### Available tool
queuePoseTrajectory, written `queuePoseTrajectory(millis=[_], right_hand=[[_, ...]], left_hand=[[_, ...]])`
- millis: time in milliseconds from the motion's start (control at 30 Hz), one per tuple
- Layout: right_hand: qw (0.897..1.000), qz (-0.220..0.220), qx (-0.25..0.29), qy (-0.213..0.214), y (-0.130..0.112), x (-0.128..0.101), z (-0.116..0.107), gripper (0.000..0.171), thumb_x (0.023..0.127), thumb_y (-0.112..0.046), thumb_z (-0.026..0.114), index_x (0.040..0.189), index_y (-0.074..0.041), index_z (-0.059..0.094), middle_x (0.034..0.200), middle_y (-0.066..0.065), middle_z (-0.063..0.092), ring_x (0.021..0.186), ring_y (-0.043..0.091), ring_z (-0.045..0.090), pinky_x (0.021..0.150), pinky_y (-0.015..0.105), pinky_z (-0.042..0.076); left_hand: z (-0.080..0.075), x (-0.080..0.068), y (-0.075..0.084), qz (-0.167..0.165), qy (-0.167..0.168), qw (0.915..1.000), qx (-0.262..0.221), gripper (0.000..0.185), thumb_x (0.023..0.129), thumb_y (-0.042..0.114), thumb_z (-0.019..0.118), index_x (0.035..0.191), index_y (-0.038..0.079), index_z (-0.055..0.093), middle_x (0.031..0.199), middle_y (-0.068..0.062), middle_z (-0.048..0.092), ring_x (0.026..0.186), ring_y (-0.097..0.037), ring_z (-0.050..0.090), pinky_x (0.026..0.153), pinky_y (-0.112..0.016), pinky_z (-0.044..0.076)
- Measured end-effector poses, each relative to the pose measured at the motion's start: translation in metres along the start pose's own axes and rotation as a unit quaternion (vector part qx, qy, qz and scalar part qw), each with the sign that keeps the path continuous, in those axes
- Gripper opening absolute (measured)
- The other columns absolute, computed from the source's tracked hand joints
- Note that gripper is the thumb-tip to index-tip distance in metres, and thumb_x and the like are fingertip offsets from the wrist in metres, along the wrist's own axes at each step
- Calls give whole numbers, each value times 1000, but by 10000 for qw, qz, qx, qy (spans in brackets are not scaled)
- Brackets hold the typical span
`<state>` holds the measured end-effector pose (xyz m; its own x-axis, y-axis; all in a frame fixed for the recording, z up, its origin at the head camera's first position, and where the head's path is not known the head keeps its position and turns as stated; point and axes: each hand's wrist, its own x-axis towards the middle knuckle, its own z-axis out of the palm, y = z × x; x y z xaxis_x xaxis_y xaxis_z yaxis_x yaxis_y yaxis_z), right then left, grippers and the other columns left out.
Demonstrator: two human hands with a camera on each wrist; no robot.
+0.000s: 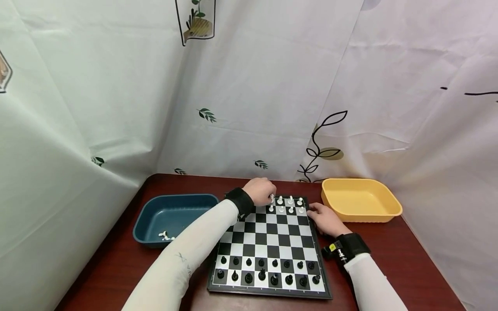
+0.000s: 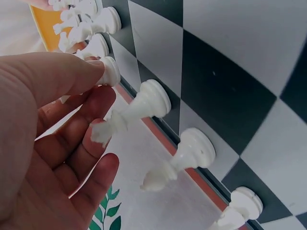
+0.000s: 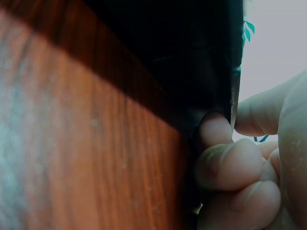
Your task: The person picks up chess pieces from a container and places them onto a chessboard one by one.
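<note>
My left hand [image 1: 258, 191] reaches over the far side of the chessboard [image 1: 272, 238]. In the left wrist view its thumb and forefinger pinch a white chess piece [image 2: 111, 72] by the base, at the board's far row. Beside those fingers stand more white chess pieces [image 2: 153, 98], while the other fingers are bent below. Along the board's right edge, near the far corner, my right hand [image 1: 327, 220] grips the rim; the right wrist view has its fingers [image 3: 237, 163] against the dark side. Two rows of black chess pieces [image 1: 262, 275] stand at the near end.
On the left a teal tray [image 1: 145, 216] holds a few small white pieces [image 1: 166, 236]; my left forearm passes over its near right side. A yellow tray [image 1: 362, 217] stands beyond my right hand. Behind the dark red table [image 1: 113, 268] hangs a white patterned cloth [image 1: 249, 86].
</note>
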<state>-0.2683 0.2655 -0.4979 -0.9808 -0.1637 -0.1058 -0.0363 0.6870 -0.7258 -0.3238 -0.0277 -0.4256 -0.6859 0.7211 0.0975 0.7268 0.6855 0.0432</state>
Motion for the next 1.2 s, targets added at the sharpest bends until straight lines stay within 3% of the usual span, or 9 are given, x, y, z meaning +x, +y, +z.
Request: queuePoseTrajectory(millis=[200, 367, 533, 700, 900, 967, 1100, 1200], right_hand=[[10000, -7, 5, -25, 0, 2, 0, 42, 114, -22, 55, 145, 5, 60, 66, 7, 59, 47, 24, 57, 48, 39, 49], [10000, 32, 39, -27, 2, 3, -1, 42, 113, -22, 55, 145, 5, 60, 68, 8, 60, 47, 24, 57, 49, 40, 50], [10000, 3, 48, -37, 4, 5, -2, 42, 114, -22, 56, 145, 5, 60, 68, 8, 60, 47, 24, 57, 49, 40, 50], [10000, 13, 16, -34, 4, 4, -1, 42, 113, -22, 55, 145, 5, 60, 66, 8, 59, 47, 24, 57, 49, 40, 50], [10000, -5, -20, -14, 3, 4, 0, 42, 113, -22, 55, 145, 4, 60, 66, 7, 59, 47, 24, 57, 48, 39, 49], [10000, 3, -19, -27, 3, 4, 1, 42, 113, -23, 55, 145, 4, 60, 66, 7, 59, 47, 24, 57, 49, 39, 49], [10000, 26, 16, -50, 3, 3, 1, 42, 114, -22, 55, 145, 4, 60, 67, 8, 60, 47, 24, 57, 49, 39, 49], [10000, 56, 26, -30, 3, 3, 0, 41, 114, -22, 55, 145, 4, 61, 67, 8, 60, 47, 24, 57, 49, 39, 49]], left_hand=[[7, 2, -2, -56, -52, 9999, 142, 29, 102, 5, 72, 80, 21, 64, 75, 7, 56, 78, -17, 44, 82, -32, 33], [6, 1, -2, -97, -44, 9999, 73, 18, 103, 6, 72, 91, 19, 76, 87, 5, 71, 84, -18, 53, 82, -32, 39], [10, 2, -5, -158, -112, 9997, 150, 13, 106, 9, 70, 103, 18, 79, 98, 3, 76, 91, -19, 60, 86, -33, 44], [15, 4, -6, -170, -148, 9996, 167, 14, 106, 10, 71, 109, 20, 80, 102, 4, 77, 93, -18, 62, 89, -33, 47], [13, 4, -4, -165, -125, 9995, 237, 15, 105, 8, 71, 98, 21, 73, 85, 6, 64, 81, -17, 48, 80, -32, 32], [9, 1, -3, -166, -108, 9996, 216, 13, 104, 8, 72, 100, 20, 74, 87, 6, 66, 83, -17, 49, 80, -32, 34], [-1, -4, -2, -205, -73, 9997, 67, 16, 105, 12, 74, 118, 16, 81, 104, 2, 77, 100, -20, 65, 94, -34, 50], [-8, -5, -7, -263, 15, 9996, -107, 27, 106, 16, 74, 132, 12, 80, 109, -1, 78, 113, -24, 68, 103, -40, 53]])
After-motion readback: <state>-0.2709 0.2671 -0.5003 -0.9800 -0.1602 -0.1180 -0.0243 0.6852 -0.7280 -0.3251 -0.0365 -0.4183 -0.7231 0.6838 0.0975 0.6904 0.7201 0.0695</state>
